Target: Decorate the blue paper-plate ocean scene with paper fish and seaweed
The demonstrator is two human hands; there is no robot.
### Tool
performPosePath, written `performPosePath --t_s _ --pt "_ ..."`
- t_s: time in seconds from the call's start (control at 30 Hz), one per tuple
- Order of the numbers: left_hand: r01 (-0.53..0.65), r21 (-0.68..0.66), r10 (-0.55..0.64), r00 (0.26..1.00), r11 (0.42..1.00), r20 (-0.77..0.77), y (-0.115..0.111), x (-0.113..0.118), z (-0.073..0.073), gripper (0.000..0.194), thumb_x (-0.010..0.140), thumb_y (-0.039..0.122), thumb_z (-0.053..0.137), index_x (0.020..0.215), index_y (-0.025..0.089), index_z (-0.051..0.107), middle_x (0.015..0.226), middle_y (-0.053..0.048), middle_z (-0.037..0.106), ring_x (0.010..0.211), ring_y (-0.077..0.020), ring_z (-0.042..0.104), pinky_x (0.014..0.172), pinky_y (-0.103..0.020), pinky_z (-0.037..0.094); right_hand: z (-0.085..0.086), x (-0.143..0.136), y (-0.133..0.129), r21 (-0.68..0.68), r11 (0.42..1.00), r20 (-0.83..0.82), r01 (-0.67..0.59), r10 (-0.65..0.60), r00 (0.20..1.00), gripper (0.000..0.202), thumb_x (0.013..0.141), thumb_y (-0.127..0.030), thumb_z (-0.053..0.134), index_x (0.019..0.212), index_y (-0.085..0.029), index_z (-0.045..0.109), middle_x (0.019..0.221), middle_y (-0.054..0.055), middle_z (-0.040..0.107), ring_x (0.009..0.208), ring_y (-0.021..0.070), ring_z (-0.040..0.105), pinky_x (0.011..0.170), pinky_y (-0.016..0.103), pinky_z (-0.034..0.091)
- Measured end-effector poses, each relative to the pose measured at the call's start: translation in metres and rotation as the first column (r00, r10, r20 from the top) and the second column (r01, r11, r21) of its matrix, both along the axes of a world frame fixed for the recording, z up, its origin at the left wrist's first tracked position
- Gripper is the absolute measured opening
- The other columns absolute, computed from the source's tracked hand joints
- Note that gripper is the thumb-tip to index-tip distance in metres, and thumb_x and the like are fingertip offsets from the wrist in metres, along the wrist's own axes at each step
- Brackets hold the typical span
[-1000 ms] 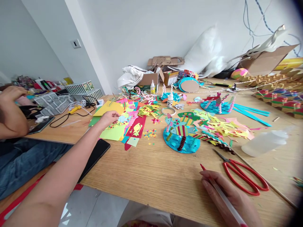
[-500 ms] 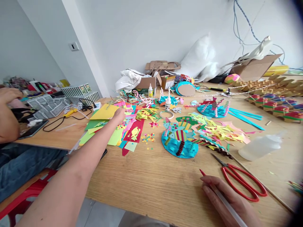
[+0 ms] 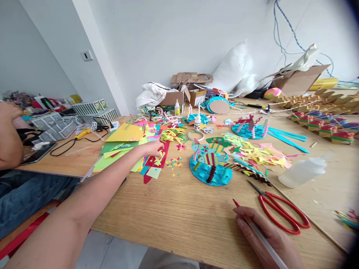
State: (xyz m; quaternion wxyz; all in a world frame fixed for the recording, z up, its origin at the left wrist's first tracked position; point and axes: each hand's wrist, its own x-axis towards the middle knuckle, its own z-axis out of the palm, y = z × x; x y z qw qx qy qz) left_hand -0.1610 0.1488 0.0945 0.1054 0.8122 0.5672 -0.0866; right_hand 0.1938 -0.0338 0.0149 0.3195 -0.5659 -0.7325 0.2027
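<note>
My left hand (image 3: 154, 148) reaches over the paper pile, fingers stretched toward the red paper (image 3: 166, 149) with its yellow-green fish cutout (image 3: 158, 160); whether it touches them is unclear. In my right hand (image 3: 260, 231) is a red-tipped pen (image 3: 256, 228) with a translucent barrel, held just over the table. Beside that hand lie red-handled scissors (image 3: 280, 209). A blue round base (image 3: 202, 175) carries striped paper fish (image 3: 211, 159) and pipe-cleaner stems. Coloured sheets, topped by a yellow one (image 3: 126, 132), lie left of the red paper.
A translucent squeeze bottle (image 3: 303, 172) lies on its side at the right, near a long thin stick (image 3: 305, 215). Paper scraps (image 3: 260, 153), glue bottles (image 3: 197, 122) and another blue base (image 3: 249, 129) stand farther back. Another person's arm (image 3: 9, 138) is at the left.
My left hand has moved down and to the right, from the yellow sheet's edge to the red paper. My right hand keeps the pen; the view has shifted slightly.
</note>
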Motion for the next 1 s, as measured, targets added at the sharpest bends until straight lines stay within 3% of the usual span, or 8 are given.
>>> performPosePath --t_s 0.27,0.4,0.57,0.73,1.0 --pt "0.022 -0.035 -0.022 1.0 0.999 0.0 0.012 -0.01 -0.01 0.029 0.059 0.03 0.063 0.083 0.017 0.055 0.083 -0.002 0.058 0.072 -0.0164 0.051 0.057 -0.022 0.035 0.009 -0.01 -0.006 -0.029 0.998 -0.018 0.047 -0.048 0.999 0.022 0.075 -0.038 0.049 0.085 -0.024 0.064 0.08 0.002 0.072 0.073 0.0174 0.068 0.059 0.019 0.052" --pt "-0.004 -0.035 0.005 0.999 0.999 0.049 0.019 -0.016 -0.018 0.029 0.056 0.03 0.064 0.08 0.019 0.052 0.075 0.001 0.054 0.066 -0.0147 0.049 0.052 -0.022 0.032 0.007 -0.015 -0.008 -0.009 0.993 -0.051 0.116 -0.117 0.992 0.023 0.077 -0.039 0.046 0.083 -0.024 0.062 0.079 0.002 0.071 0.072 0.0173 0.067 0.059 0.02 0.051" --pt "-0.065 -0.041 0.071 0.984 0.997 0.162 0.025 -0.021 -0.023 0.022 0.055 0.025 0.061 0.072 0.019 0.049 0.067 0.004 0.05 0.062 -0.0128 0.046 0.05 -0.021 0.031 0.008 -0.017 -0.006 0.008 0.994 -0.069 0.108 -0.107 0.992 0.022 0.075 -0.037 0.048 0.081 -0.022 0.062 0.075 0.003 0.07 0.068 0.0164 0.066 0.056 0.019 0.05" --pt "-0.085 -0.115 0.118 0.94 0.99 0.32 0.025 -0.025 -0.014 0.014 0.057 0.026 0.057 0.065 0.018 0.049 0.061 0.004 0.049 0.058 -0.0114 0.046 0.051 -0.02 0.033 0.013 -0.019 -0.006 0.034 0.994 -0.094 0.104 -0.1 0.991 0.022 0.074 -0.037 0.047 0.077 -0.021 0.062 0.072 0.004 0.07 0.064 0.0171 0.066 0.052 0.02 0.049" --pt "-0.135 -0.204 0.218 0.854 0.97 0.473 0.014 -0.028 0.003 0.017 0.058 0.033 0.056 0.062 0.017 0.051 0.051 0.005 0.042 0.046 -0.0088 0.038 0.044 -0.021 0.028 0.007 -0.018 -0.009 0.028 0.995 -0.077 0.096 -0.094 0.993 0.021 0.078 -0.037 0.046 0.082 -0.022 0.06 0.073 0.002 0.068 0.065 0.0154 0.064 0.054 0.019 0.048"
